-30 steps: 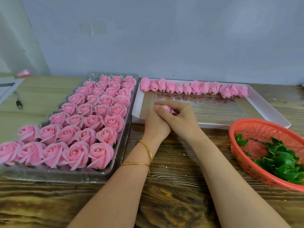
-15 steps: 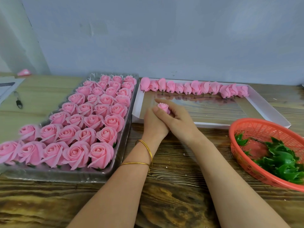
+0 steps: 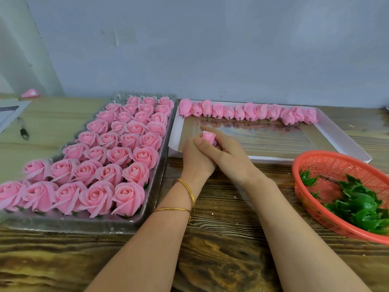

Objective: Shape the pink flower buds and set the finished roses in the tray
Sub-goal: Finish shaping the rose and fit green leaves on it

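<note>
Fingers [image 3: 199, 142] of the left hand [image 3: 194, 160] and the right hand [image 3: 228, 153] are curling around one pink bud [image 3: 209, 138], pinching it upright just right of the clear tray [image 3: 69, 225], where I am watching finished roses [image 3: 126, 144] sitting in rows, with unshaped buds [image 3: 248, 111] lying farther right of that tray.

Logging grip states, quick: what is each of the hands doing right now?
Left hand: curled, fingers hidden; cannot tell.
Right hand: holding the pink flower bud.
</note>
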`<action>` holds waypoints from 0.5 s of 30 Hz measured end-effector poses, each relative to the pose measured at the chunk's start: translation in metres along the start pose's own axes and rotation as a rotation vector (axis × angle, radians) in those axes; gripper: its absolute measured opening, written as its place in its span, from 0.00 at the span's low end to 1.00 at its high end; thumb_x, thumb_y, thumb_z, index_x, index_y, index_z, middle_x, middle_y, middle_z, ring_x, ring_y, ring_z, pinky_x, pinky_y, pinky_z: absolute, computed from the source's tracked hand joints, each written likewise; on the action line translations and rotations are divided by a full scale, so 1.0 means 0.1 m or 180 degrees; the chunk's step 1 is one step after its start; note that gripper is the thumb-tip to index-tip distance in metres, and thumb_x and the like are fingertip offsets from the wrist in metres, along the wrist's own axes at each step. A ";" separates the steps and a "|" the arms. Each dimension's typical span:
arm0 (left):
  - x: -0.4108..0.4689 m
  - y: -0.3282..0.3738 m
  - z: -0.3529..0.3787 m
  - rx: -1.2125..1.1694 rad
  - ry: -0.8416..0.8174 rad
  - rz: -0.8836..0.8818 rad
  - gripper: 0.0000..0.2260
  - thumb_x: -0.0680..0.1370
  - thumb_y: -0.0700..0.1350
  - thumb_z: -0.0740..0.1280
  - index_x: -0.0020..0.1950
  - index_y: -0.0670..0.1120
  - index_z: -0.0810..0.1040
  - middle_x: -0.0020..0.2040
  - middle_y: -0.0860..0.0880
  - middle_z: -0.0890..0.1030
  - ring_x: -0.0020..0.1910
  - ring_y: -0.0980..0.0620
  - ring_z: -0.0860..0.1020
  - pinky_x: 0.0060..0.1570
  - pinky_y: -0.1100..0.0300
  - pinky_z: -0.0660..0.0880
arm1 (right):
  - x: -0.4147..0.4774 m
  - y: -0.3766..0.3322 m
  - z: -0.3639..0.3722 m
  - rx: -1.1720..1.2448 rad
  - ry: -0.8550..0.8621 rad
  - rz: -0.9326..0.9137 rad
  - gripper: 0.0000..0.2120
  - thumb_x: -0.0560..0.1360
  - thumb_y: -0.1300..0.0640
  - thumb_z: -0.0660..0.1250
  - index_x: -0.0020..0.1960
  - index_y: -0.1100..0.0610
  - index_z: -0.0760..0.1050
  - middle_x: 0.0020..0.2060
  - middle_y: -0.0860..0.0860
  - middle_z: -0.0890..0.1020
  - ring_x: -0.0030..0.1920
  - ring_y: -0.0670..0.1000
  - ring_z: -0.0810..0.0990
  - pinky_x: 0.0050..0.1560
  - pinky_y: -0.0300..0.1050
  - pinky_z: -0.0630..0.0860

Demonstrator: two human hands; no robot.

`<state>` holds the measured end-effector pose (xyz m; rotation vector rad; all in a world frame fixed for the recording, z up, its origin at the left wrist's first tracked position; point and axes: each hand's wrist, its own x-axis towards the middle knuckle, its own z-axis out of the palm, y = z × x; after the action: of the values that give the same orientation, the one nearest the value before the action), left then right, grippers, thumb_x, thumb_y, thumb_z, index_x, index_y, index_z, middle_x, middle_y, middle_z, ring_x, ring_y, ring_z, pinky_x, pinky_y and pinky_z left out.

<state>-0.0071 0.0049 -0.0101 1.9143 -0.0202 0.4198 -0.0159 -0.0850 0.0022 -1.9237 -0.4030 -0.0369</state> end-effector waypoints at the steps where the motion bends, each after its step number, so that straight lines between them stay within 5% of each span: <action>1: -0.01 0.02 -0.01 0.0079 0.0009 0.0013 0.20 0.77 0.37 0.64 0.28 0.53 0.68 0.25 0.56 0.70 0.27 0.62 0.70 0.27 0.73 0.66 | 0.00 -0.01 -0.01 0.0165 -0.0017 0.0062 0.29 0.73 0.40 0.64 0.69 0.54 0.73 0.63 0.50 0.80 0.65 0.43 0.75 0.71 0.50 0.68; 3: -0.02 0.04 -0.01 -0.0003 0.0101 -0.0017 0.18 0.75 0.37 0.67 0.27 0.53 0.70 0.22 0.56 0.74 0.26 0.64 0.74 0.26 0.72 0.68 | 0.02 -0.04 -0.03 0.0685 -0.0041 0.0219 0.26 0.74 0.41 0.60 0.61 0.59 0.79 0.56 0.55 0.83 0.57 0.41 0.78 0.65 0.44 0.73; 6: -0.06 0.07 -0.02 -0.0436 0.0075 -0.0103 0.15 0.71 0.37 0.72 0.30 0.54 0.75 0.26 0.63 0.78 0.29 0.66 0.77 0.30 0.67 0.74 | 0.06 -0.04 -0.07 0.1142 0.0104 0.0336 0.17 0.82 0.49 0.56 0.55 0.52 0.82 0.47 0.44 0.85 0.50 0.37 0.81 0.49 0.29 0.75; 10: -0.07 0.09 -0.02 -0.0514 0.0026 -0.0067 0.15 0.70 0.35 0.72 0.30 0.54 0.77 0.26 0.61 0.79 0.30 0.61 0.78 0.32 0.61 0.77 | 0.07 -0.04 -0.08 0.1242 0.0224 0.0454 0.15 0.81 0.59 0.57 0.60 0.58 0.81 0.54 0.51 0.84 0.54 0.44 0.81 0.44 0.31 0.75; 15: -0.09 0.09 -0.01 -0.0581 -0.0013 0.0032 0.13 0.68 0.33 0.72 0.34 0.53 0.79 0.31 0.52 0.82 0.36 0.53 0.81 0.38 0.50 0.81 | 0.08 -0.05 -0.09 0.1471 0.0320 0.0504 0.13 0.82 0.60 0.59 0.56 0.60 0.81 0.51 0.55 0.85 0.52 0.49 0.82 0.45 0.36 0.76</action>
<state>-0.0175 0.0007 -0.0043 1.7359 -0.0686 0.4068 -0.0087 -0.0897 0.0116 -1.4843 -0.1704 0.0591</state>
